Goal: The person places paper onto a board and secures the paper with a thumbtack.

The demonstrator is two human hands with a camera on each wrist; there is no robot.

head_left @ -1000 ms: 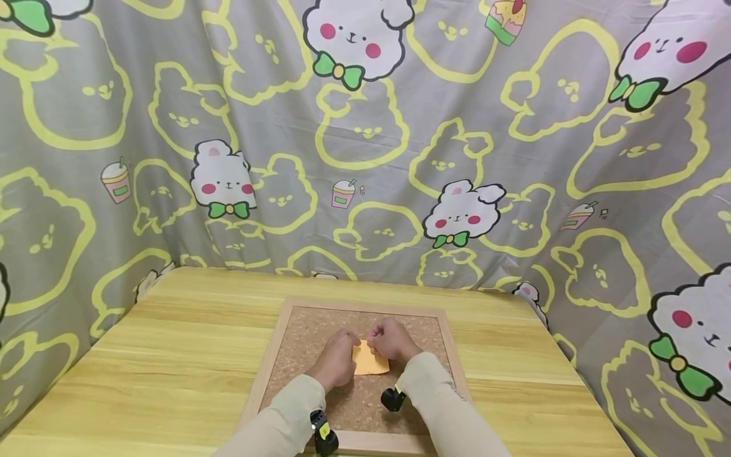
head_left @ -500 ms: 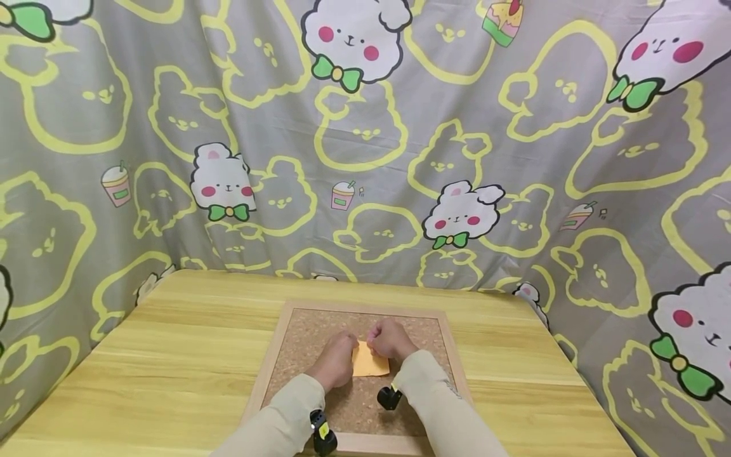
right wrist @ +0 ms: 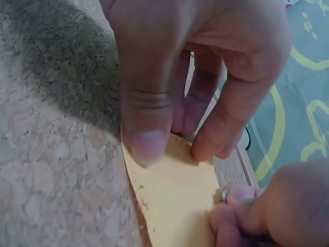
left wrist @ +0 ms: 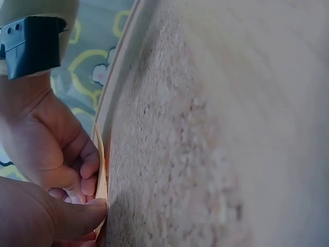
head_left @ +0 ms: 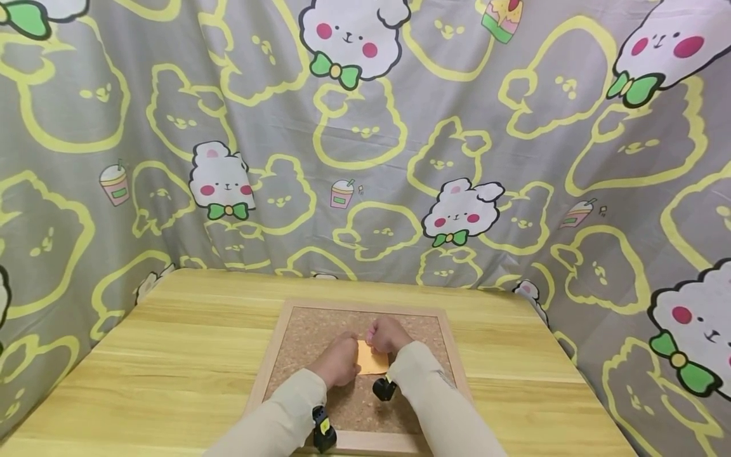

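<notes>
An orange paper note (head_left: 373, 360) lies on a wood-framed corkboard (head_left: 311, 325). Small dark marks line its edges in the right wrist view. My left hand (head_left: 338, 360) holds the note at its left edge, with the thumb (right wrist: 148, 145) and bent fingers on the paper. At the far edge, my right hand (head_left: 389, 335) pinches a small shiny thumbtack (right wrist: 224, 195) between thumb and finger, mostly hidden by the fingertips. Seen edge-on in the left wrist view, the note (left wrist: 101, 170) bows slightly off the cork.
The corkboard rests on a yellow wood-grain table (head_left: 200, 355). A grey curtain (head_left: 274, 127) with cartoon prints hangs around the back and sides. Black cameras are strapped to both wrists, the right one (head_left: 384, 388) hanging low over the cork.
The right forearm and its wrist camera have shifted slightly left and away, and the right hand has turned a little. The left hand covers slightly more of the note's left edge.
</notes>
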